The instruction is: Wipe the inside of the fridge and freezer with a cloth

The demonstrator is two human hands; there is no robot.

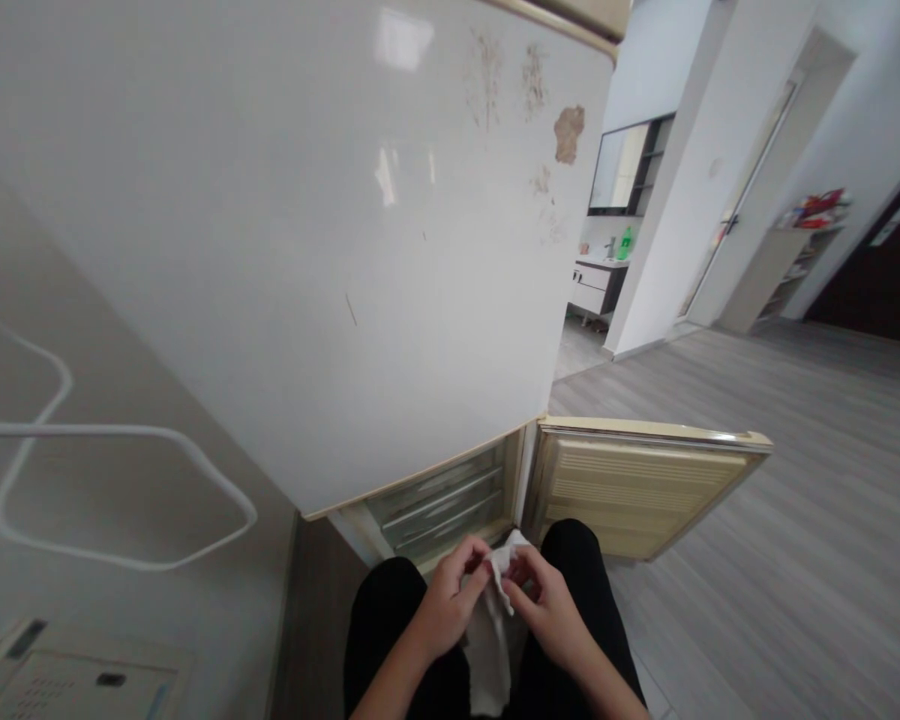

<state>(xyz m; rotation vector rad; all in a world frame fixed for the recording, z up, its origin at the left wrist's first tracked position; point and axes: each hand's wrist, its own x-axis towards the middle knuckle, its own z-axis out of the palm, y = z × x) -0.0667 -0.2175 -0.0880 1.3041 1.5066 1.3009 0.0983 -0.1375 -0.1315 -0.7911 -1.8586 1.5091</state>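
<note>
Between my knees hangs a white cloth, pinched at its top by both hands. My left hand grips its left side with thumb and fingers together. On the other side my right hand holds the cloth's folded upper edge. Just beyond the hands is the open lower compartment of a white appliance, with shelf-like racks inside. Its cream-coloured door stands swung out to the right, beside my right knee.
The appliance's white upper body, marked with brown stains, fills the upper left. A white cable loops along the left wall. Grey wooden flooring stretches to the right. Farther back are a washbasin cabinet and a shelf unit.
</note>
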